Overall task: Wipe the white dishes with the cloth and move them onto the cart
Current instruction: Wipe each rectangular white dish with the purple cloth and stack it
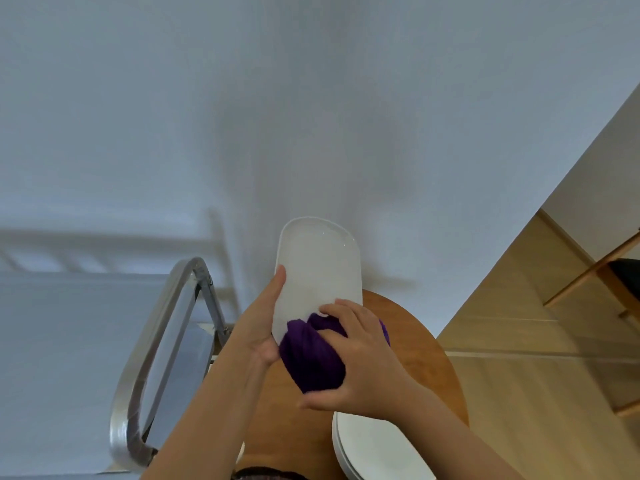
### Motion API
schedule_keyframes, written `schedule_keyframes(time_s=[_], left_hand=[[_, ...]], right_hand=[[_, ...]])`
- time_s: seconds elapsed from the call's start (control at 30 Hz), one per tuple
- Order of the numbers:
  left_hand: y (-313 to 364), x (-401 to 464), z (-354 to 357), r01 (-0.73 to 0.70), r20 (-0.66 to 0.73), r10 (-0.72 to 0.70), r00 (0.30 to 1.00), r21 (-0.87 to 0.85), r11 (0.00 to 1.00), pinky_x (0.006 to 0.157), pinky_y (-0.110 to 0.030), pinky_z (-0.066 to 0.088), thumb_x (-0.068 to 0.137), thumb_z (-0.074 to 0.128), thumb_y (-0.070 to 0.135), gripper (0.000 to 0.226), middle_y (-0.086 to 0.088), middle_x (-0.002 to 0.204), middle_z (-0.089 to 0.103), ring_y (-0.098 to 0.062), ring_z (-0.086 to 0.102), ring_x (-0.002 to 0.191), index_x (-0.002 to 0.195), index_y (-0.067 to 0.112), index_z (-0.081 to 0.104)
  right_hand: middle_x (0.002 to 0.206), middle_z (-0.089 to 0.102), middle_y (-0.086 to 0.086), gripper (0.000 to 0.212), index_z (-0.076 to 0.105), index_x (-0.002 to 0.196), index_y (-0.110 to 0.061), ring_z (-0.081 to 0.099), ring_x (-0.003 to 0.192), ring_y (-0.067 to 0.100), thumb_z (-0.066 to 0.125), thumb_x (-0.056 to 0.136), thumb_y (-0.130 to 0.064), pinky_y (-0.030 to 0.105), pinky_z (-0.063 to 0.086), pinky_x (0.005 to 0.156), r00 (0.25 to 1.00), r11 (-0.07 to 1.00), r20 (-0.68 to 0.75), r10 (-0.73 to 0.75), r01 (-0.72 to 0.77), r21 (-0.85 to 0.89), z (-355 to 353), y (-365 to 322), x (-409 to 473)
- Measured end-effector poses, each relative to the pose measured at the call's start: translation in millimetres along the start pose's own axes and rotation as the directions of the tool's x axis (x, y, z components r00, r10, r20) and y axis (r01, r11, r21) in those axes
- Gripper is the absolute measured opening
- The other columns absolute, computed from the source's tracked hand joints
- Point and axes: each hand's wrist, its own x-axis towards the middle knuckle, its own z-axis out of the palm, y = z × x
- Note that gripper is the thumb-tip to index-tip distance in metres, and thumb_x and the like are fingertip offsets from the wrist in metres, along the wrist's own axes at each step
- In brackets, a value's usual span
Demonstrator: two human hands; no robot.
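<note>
The white oblong dish [318, 268] is held in the air above the round wooden table [436, 368], tilted so that its inner face is turned toward the camera. Its long axis runs from the lower edge near the hands up toward the wall [311, 98] – nearly vertical in the frame, leaning slightly left at the bottom. The far rounded end points up and away; the near end is covered by the cloth.

Left hand [265, 320]: grips the dish along its left long edge. The thumb lies straight up the rim on the inner face; the remaining fingers are behind the dish and cannot be seen.

Right hand [360, 362]: fingers curled over a bunched purple cloth [311, 355], pressing it against the lower part of the dish's inner face. The fingertips touch the white surface just above the cloth.

A stack of white dishes [374, 448] rests on the table at the lower right, just below the right forearm, partly cut off by the frame edge. The number of dishes in the stack cannot be told exactly – at least two rims are visible.

The cart [166, 341] stands to the left of the table, with a looped metal handle and a grey flat surface. The held dish is to the right of the handle and apart from it.

At the right, a wood floor [519, 323] and part of a wooden chair frame [595, 271] are visible.
</note>
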Motion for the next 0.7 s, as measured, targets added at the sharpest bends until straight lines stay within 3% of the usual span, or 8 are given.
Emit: schedule_keyframes(time_s=[0.13, 0.27, 0.3, 0.37, 0.47, 0.53, 0.6, 0.7], left_hand=[[1, 3, 10, 0.043, -0.002, -0.043, 0.999, 0.005, 0.999, 0.059, -0.039, 0.058, 0.087, 0.055, 0.043, 0.048, -0.02, 0.1, 0.072, -0.033, 0.071, 0.083, 0.116, 0.004, 0.061], [11, 1, 13, -0.013, 0.015, 0.01, 1.0, 0.166, 0.986, 0.078, -0.043, 0.055, 0.072, 0.062, 0.052, 0.066, -0.016, 0.112, 0.069, -0.031, 0.067, 0.1, 0.122, 0.009, 0.059], [15, -1, 11, -0.026, 0.033, 0.02, 0.999, 0.212, 0.977, 0.085, -0.046, 0.053, 0.067, 0.061, 0.059, 0.074, -0.016, 0.117, 0.067, -0.031, 0.064, 0.107, 0.124, 0.011, 0.058], [18, -5, 8, -0.052, 0.024, 0.048, 0.999, 0.254, 0.966, 0.093, -0.052, 0.046, 0.062, 0.058, 0.066, 0.08, -0.012, 0.122, 0.065, -0.027, 0.06, 0.114, 0.124, 0.015, 0.055], [12, -2, 3, -0.082, -0.263, 0.171, 0.95, 0.318, 0.944, 0.1, -0.053, 0.036, 0.068, 0.064, 0.059, 0.071, -0.005, 0.136, 0.051, -0.021, 0.046, 0.122, 0.126, 0.023, 0.046], [0, 1, 5, 0.008, -0.299, 0.066, 0.952, 0.239, 0.971, 0.1, -0.056, 0.039, 0.062, 0.072, 0.053, 0.082, -0.009, 0.135, 0.047, -0.028, 0.043, 0.128, 0.133, 0.024, 0.042], [-13, 5, 12, 0.081, -0.089, -0.077, 0.993, 0.046, 0.996, 0.09, -0.052, 0.049, 0.06, 0.077, 0.041, 0.078, -0.011, 0.124, 0.061, -0.032, 0.056, 0.118, 0.126, 0.011, 0.05], [-17, 14, 15, -0.04, -0.021, 0.037, 0.999, -0.133, 0.99, 0.078, -0.041, 0.056, 0.067, 0.072, 0.016, 0.063, -0.013, 0.11, 0.07, -0.027, 0.068, 0.099, 0.127, 0.006, 0.055]], right_hand=[[0.098, 0.069, 0.006, 0.053, 0.073, 0.093, -0.011, 0.066, 0.093, 0.027, 0.091, 0.05, -0.034, 0.042, 0.056, 0.078, 0.971, 0.986, -0.234, 0.05, -0.086, -0.143, 10, -6, -4], [0.079, 0.066, 0.0, 0.03, 0.07, 0.083, -0.012, 0.063, 0.074, 0.017, 0.087, 0.059, -0.021, 0.031, 0.054, 0.06, 0.907, 0.951, -0.335, 0.257, -0.175, 0.257, 6, -17, 2], [0.079, 0.066, -0.002, 0.031, 0.068, 0.085, -0.016, 0.062, 0.072, 0.015, 0.087, 0.06, -0.021, 0.031, 0.055, 0.059, 0.86, 0.835, -0.281, 0.426, -0.254, 0.489, -2, -17, 4], [0.078, 0.068, 0.002, 0.04, 0.068, 0.086, -0.02, 0.064, 0.07, 0.02, 0.086, 0.051, -0.022, 0.034, 0.056, 0.059, 0.735, 0.284, 0.031, 0.678, -0.3, 0.91, -17, -11, 9], [0.083, 0.07, 0.015, 0.051, 0.065, 0.101, -0.009, 0.068, 0.069, 0.032, 0.076, 0.051, -0.01, 0.041, 0.055, 0.055, 0.763, -0.328, 0.274, 0.586, -0.087, 0.941, -26, 11, 8], [0.085, 0.072, 0.014, 0.046, 0.063, 0.104, -0.009, 0.07, 0.07, 0.03, 0.07, 0.059, -0.006, 0.04, 0.056, 0.053, 0.776, -0.468, 0.296, 0.557, -0.002, 0.884, -23, 15, 8], [0.095, 0.071, 0.017, 0.042, 0.066, 0.107, -0.008, 0.069, 0.081, 0.034, 0.066, 0.065, -0.008, 0.044, 0.057, 0.063, 0.786, -0.521, 0.323, 0.527, -0.001, 0.853, -14, 12, 8], [0.096, 0.07, 0.019, 0.047, 0.072, 0.103, -0.01, 0.069, 0.081, 0.034, 0.081, 0.057, -0.012, 0.043, 0.056, 0.063, 0.803, -0.5, 0.387, 0.454, -0.13, 0.856, -5, 6, 8]])
